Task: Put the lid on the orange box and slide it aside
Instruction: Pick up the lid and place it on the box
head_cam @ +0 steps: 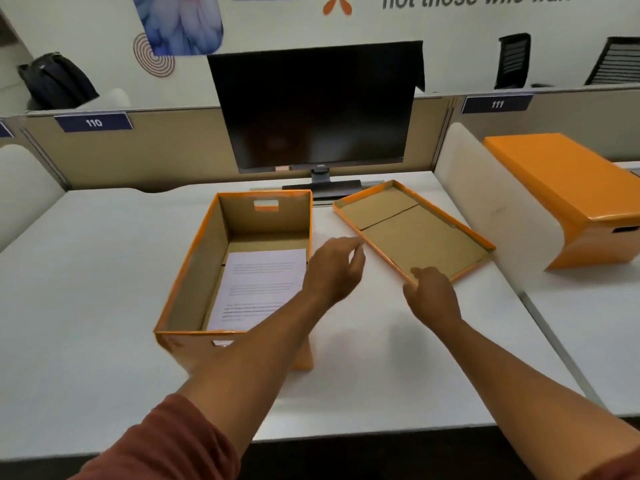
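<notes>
An open orange box [194, 258] with brown cardboard inside stands on the white desk, a printed sheet of paper [259, 285] lying in its bottom. Its lid [415, 230] lies upside down to the right, brown inside facing up. My left hand [334, 268] hovers between the box and the lid, fingers loosely apart, holding nothing. My right hand [433, 292] touches the lid's near corner, fingers at the rim; a firm grip is not evident.
A dark monitor [315, 109] stands behind the box and lid. A rounded white divider [491, 209] bounds the desk [86, 289] on the right, with a closed orange box [571, 188] beyond it. A beige partition runs along the back.
</notes>
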